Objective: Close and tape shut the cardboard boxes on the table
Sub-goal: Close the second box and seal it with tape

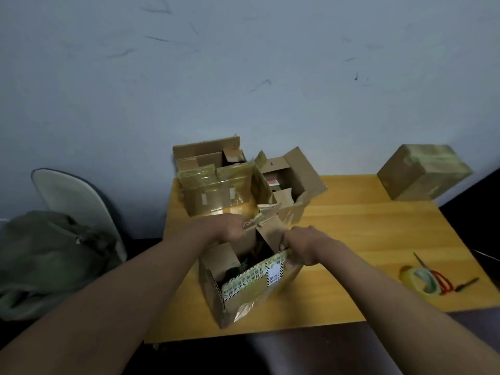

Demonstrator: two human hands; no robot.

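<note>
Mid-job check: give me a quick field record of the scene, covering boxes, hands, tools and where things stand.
near box: open, flaps up, at the table's front edge
left hand: grips the far flap
right hand: grips the right flap
back boxes: two, both open; big box left, small box right
sealed box: taped shut, far right corner
tape roll: on the table, right of the near box
scissors: red handles, lying against the roll
chair: left of the table, bag on it
status: near box not yet closed

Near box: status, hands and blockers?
Left hand and right hand each grip a flap. Near box open, untaped. Tape roll and scissors lie right, untouched.
</note>
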